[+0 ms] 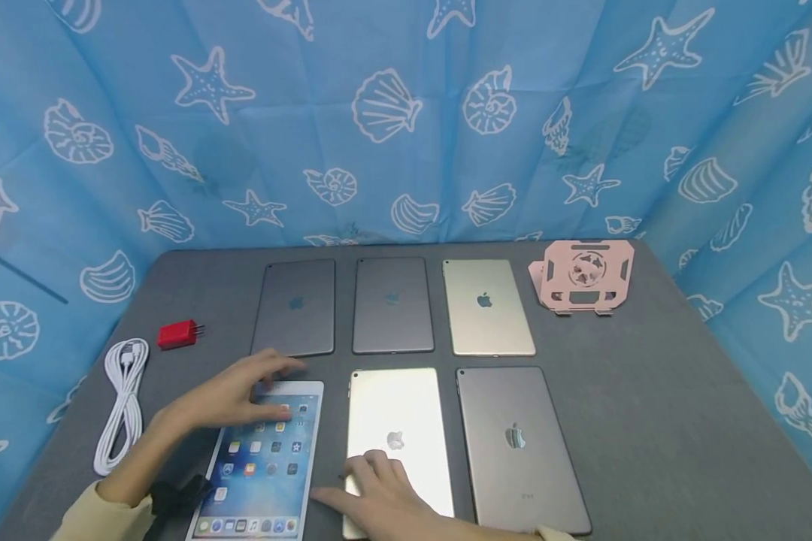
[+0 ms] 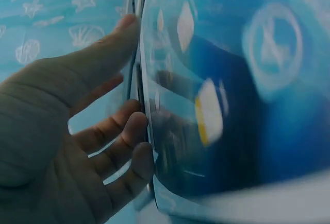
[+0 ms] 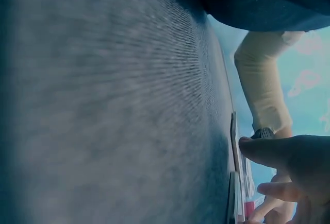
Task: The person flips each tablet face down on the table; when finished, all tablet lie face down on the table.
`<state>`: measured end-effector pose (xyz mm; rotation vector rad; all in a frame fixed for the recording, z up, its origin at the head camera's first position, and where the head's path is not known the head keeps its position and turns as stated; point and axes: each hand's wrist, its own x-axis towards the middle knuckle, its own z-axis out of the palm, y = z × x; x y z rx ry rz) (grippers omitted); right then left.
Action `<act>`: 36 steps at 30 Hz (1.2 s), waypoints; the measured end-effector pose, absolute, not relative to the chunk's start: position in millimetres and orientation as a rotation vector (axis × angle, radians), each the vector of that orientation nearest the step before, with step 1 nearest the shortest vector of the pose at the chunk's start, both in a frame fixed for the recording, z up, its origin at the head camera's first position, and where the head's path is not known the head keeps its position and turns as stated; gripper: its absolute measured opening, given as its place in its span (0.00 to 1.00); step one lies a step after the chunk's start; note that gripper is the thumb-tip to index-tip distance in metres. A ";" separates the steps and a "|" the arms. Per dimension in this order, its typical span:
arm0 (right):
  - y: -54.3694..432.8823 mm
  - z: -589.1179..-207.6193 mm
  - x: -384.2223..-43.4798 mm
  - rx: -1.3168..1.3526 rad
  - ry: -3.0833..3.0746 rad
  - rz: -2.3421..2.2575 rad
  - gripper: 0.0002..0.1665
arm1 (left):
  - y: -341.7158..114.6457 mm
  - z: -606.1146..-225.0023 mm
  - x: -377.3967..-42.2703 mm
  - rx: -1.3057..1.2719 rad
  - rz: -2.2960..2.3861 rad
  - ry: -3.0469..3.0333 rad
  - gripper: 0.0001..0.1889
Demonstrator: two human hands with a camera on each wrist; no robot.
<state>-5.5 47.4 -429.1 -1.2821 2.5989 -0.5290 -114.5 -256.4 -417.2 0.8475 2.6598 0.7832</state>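
Observation:
A white-framed tablet [image 1: 253,458] lies face up at the front left, its screen lit with app icons. My left hand [image 1: 240,391] is over its top end, thumb above the screen and fingers reaching past the top edge. In the left wrist view the left hand [image 2: 77,116] has its fingertips close against the tablet's edge; contact is hard to tell. A pale gold tablet [image 1: 395,406] lies face down beside it. My right hand [image 1: 386,496] is over its lower left part, fingers loosely bent, thumb beyond the left edge. Only part of the right hand [image 3: 294,167] shows in the right wrist view.
Another tablet, grey [image 1: 521,451], lies face down on the right. Behind are two dark tablets [image 1: 298,308] and a gold tablet [image 1: 487,323]. A pink stand [image 1: 585,278] is at the back right; a red charger [image 1: 176,334] and coiled white cable [image 1: 122,406] are left.

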 end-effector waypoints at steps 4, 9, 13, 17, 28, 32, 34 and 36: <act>35.7 -431.0 -4.8 -1.357 2.636 -0.402 0.40 | -268.2 -416.4 -114.6 0.825 0.746 2.645 0.38; 23.3 -432.5 -3.6 -1.396 2.670 -0.316 0.45 | -281.1 -412.7 -114.5 0.798 0.735 2.624 0.40; 14.5 -435.9 -2.0 -1.470 2.736 -0.252 0.46 | -293.3 -411.5 -114.4 0.787 0.735 2.632 0.38; 7.1 -437.5 -1.2 -1.496 2.788 -0.223 0.47 | -306.9 -413.2 -114.4 0.788 0.751 2.620 0.36; 0.2 -442.0 0.3 -1.469 2.861 -0.051 0.47 | -334.3 -414.2 -110.8 0.717 0.818 2.512 0.44; 0.0 -443.9 -0.6 -1.483 2.886 -0.076 0.49 | -332.5 -413.7 -111.7 0.701 0.824 2.481 0.47; 0.2 -444.5 -1.1 -1.468 2.879 -0.089 0.50 | -331.2 -414.4 -112.8 0.695 0.827 2.481 0.46; 0.6 -444.9 -1.2 -1.460 2.876 -0.101 0.51 | -330.0 -415.8 -113.6 0.698 0.826 2.492 0.46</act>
